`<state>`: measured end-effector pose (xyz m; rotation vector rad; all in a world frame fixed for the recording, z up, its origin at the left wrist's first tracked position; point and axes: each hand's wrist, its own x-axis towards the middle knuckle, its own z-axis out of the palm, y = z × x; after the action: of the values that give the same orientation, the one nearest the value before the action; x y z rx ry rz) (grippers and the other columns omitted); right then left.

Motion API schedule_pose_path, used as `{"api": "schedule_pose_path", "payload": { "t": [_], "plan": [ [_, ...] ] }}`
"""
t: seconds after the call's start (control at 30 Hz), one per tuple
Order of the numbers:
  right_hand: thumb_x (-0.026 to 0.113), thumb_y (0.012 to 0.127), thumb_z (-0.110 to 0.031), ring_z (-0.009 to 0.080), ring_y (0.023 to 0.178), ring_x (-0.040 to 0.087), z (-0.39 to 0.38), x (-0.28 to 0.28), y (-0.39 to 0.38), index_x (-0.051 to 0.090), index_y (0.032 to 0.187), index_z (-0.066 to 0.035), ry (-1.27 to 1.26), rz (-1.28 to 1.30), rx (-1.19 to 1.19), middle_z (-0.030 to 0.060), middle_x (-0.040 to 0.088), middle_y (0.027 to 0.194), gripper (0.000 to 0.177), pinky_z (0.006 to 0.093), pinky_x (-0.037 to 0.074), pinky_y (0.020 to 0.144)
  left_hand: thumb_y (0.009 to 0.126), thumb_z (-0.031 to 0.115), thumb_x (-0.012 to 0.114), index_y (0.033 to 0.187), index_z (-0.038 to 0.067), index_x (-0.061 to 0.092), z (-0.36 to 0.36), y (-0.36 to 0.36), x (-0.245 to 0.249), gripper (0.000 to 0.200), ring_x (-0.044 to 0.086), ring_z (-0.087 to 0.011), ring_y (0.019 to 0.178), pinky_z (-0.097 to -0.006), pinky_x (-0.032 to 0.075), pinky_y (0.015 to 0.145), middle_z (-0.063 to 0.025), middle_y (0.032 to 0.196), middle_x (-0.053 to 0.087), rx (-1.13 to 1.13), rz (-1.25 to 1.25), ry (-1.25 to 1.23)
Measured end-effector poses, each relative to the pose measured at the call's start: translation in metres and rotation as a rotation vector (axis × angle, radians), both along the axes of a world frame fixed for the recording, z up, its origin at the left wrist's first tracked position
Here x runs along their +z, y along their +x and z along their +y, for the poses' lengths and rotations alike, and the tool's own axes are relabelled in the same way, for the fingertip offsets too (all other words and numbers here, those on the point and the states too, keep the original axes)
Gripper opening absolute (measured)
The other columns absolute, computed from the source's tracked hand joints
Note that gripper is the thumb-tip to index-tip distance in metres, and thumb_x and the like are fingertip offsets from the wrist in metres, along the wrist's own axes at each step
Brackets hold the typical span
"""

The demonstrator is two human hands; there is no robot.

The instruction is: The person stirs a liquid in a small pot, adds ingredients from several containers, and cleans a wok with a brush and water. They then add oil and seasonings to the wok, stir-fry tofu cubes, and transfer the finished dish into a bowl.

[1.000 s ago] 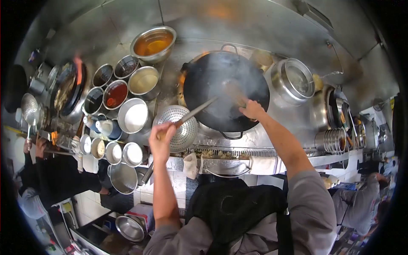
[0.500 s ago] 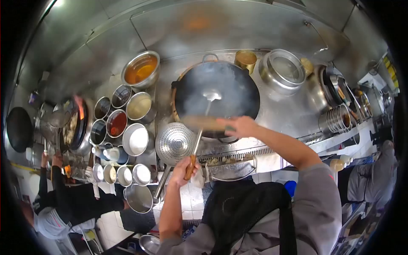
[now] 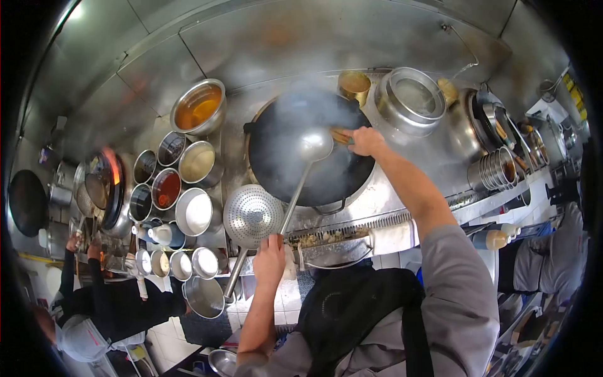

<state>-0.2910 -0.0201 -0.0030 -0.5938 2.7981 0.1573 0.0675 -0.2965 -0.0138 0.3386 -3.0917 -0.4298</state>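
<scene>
A large black wok (image 3: 267, 169) sits on the range in front of me, with steam rising from it. My left hand (image 3: 270, 256) is closed around the handle end of a long metal ladle (image 3: 315, 144). The ladle's round bowl is over the wok. In my right hand (image 3: 366, 141), above the wok's right side, is a brown wooden-looking brush (image 3: 342, 136), like a bamboo wok brush. The ladle bowl and steam hide much of its far end. Beside the wok, near my left hand, lies a perforated metal strainer (image 3: 252, 215).
Left stand several seasoning pots (image 3: 200, 162) and a bowl of orange liquid (image 3: 200, 108). Behind right are a tin can (image 3: 354, 85) and a metal pot (image 3: 411, 100) near a running tap (image 3: 468, 47). A co-worker (image 3: 107, 308) works far left; another person (image 3: 546, 254) is at right.
My right hand has moved away from me, from the wok's near rim to over its far right part. The ladle bowl has come up and appears larger; my left hand has shifted slightly left.
</scene>
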Motion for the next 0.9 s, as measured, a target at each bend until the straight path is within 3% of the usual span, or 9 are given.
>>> {"api": "schedule_pose_path", "payload": {
  "t": [0.03,0.2,0.33,0.4,0.53,0.67,0.7,0.77,0.9],
  "plan": [
    [0.067,0.083,-0.04,0.0369,0.101,0.066,0.008,0.019,0.006,0.048,0.142,-0.023,-0.116,0.058,0.0,0.0187,0.067,0.113,0.064,0.0452,0.053,0.09,0.092,0.027,0.064,0.118,0.003,0.053,-0.006,-0.003,-0.002,0.037,0.063,-0.0209,0.072,-0.0381,0.053,0.067,-0.0116,0.086,0.062,0.007,-0.001,0.003],
    [0.07,0.082,-0.038,0.0399,0.103,0.063,0.023,0.043,0.015,0.047,0.142,-0.019,-0.679,0.12,-0.31,0.0265,0.065,0.11,0.067,0.0463,0.05,0.091,0.096,0.027,0.06,0.127,0.003,0.05,-0.03,-0.009,-0.007,0.04,0.055,-0.011,0.069,-0.0261,0.046,0.058,-0.0049,0.086,0.06,0.244,-0.297,1.278],
    [0.069,0.083,-0.035,0.0402,0.103,0.064,0.018,0.002,0.021,0.037,0.148,-0.019,-0.696,0.264,-0.172,0.0257,0.064,0.114,0.074,0.0459,0.05,0.091,0.099,0.023,0.056,0.129,0.002,0.047,-0.019,-0.008,-0.02,0.037,0.045,-0.0062,0.059,-0.0224,0.037,0.049,-0.0025,0.083,0.056,0.177,-0.273,1.37],
    [0.066,0.085,-0.033,0.0408,0.102,0.064,0.014,0.006,0.012,0.035,0.149,-0.023,-0.031,-0.037,-0.059,0.0224,0.062,0.12,0.072,0.0463,0.052,0.091,0.1,0.023,0.054,0.127,0.002,0.048,-0.013,-0.005,-0.026,0.034,0.043,-0.0062,0.055,-0.0223,0.035,0.046,-0.0017,0.08,0.054,0.132,-0.196,1.342],
    [0.063,0.087,-0.031,0.0411,0.092,0.066,-0.028,0.0,0.057,0.033,0.148,-0.03,-0.233,0.172,-0.1,0.0212,0.058,0.118,0.068,0.05,0.055,0.083,0.101,0.026,0.052,0.124,0.002,0.05,0.002,-0.013,0.006,0.034,0.047,-0.0077,0.054,-0.0229,0.036,0.045,-0.0025,0.079,0.055,0.238,-0.24,1.565],
    [0.065,0.087,-0.034,0.0387,0.073,0.068,-0.052,-0.011,0.133,0.024,0.151,-0.036,-0.342,0.2,0.352,0.0196,0.058,0.104,0.076,0.0498,0.057,0.065,0.099,0.034,0.053,0.124,0.004,0.051,0.005,-0.023,-0.015,0.039,0.057,-0.0166,0.052,-0.0275,0.043,0.045,-0.0109,0.079,0.061,0.24,-0.374,1.795],
    [0.061,0.09,-0.035,0.0386,0.079,0.068,-0.052,-0.007,0.13,0.022,0.151,-0.038,-0.294,0.154,0.288,0.0207,0.057,0.107,0.072,0.0472,0.057,0.073,0.099,0.034,0.053,0.124,0.004,0.051,0.008,-0.018,-0.023,0.039,0.057,-0.0166,0.052,-0.0275,0.043,0.045,-0.0109,0.079,0.061,0.237,-0.378,1.793],
    [0.061,0.09,-0.034,0.0384,0.079,0.068,-0.039,-0.011,0.102,0.021,0.151,-0.039,-0.297,0.168,0.201,0.0207,0.057,0.109,0.073,0.0473,0.057,0.073,0.096,0.033,0.056,0.123,0.006,0.051,0.015,-0.01,-0.026,0.038,0.065,-0.0321,0.059,-0.0412,0.051,0.051,-0.0213,0.082,0.065,-0.065,0.216,0.511],
    [0.064,0.088,-0.034,0.0398,0.087,0.067,-0.024,0.015,0.077,0.029,0.149,-0.037,-0.28,0.16,0.126,0.0204,0.06,0.112,0.07,0.0481,0.056,0.078,0.09,0.029,0.061,0.124,0.006,0.049,0.017,-0.015,0.0,0.043,0.065,-0.046,0.08,-0.0535,0.051,0.069,-0.0285,0.094,0.065,0.086,-0.205,0.171]
  ]
}}
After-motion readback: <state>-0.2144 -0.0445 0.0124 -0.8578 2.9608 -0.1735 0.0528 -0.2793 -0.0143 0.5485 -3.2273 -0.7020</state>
